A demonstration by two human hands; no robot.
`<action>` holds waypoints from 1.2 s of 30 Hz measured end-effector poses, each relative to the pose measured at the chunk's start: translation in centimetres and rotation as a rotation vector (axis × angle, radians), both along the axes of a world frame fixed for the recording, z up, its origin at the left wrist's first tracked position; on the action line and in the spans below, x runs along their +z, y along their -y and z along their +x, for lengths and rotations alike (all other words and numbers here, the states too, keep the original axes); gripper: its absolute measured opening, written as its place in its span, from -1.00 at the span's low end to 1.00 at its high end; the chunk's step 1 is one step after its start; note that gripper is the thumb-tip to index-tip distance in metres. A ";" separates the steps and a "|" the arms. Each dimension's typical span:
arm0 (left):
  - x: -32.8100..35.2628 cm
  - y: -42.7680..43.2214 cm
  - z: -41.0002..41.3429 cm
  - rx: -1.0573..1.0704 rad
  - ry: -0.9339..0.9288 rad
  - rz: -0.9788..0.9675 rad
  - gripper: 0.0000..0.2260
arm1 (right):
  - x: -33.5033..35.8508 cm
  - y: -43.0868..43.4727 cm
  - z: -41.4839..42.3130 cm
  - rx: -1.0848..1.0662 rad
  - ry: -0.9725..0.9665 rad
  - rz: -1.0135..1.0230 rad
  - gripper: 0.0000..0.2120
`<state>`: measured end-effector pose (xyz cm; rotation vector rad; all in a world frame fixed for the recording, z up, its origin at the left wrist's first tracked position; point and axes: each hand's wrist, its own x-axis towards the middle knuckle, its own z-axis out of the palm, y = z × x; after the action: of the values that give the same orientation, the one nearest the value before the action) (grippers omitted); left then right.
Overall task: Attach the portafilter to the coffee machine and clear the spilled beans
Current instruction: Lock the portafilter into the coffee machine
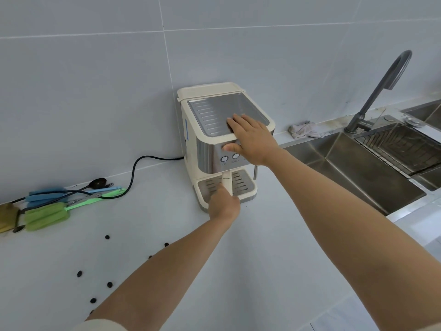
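A cream and steel coffee machine (210,130) stands on the white counter against the tiled wall. My right hand (253,139) lies flat on its top front corner, fingers spread, thumb on the steel front panel. My left hand (224,204) grips the cream portafilter handle (226,181), which points out toward me from under the machine's head, above the drip tray (243,185). The portafilter's basket end is hidden under the machine. Several dark coffee beans (109,284) lie scattered on the counter at the lower left.
A black power cord (133,170) runs left from the machine. Green and blue sponge brushes (45,215) and a dark spoon (96,183) lie at the far left. A steel sink (353,168) with a grey tap (379,91) and a crumpled rag (303,131) sit to the right.
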<state>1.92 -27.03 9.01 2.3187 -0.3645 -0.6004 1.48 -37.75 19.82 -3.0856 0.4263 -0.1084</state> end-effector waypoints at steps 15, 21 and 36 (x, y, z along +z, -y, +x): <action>0.5 2.5 -2.4 0.100 -0.025 0.036 -0.47 | -0.4 0.3 0.2 0.011 -0.001 -0.025 -0.32; 0.9 1.9 -2.5 0.043 0.002 0.033 -0.49 | -0.2 0.2 0.0 0.010 -0.009 -0.014 -0.31; 0.9 -6.5 1.0 -0.395 0.250 0.265 -0.48 | -1.8 -4.7 -1.4 -0.074 0.070 0.036 -0.42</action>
<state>2.88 -20.53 9.92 2.6039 -0.9249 -0.5721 0.05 -33.09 18.07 -3.0202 0.5327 -0.2065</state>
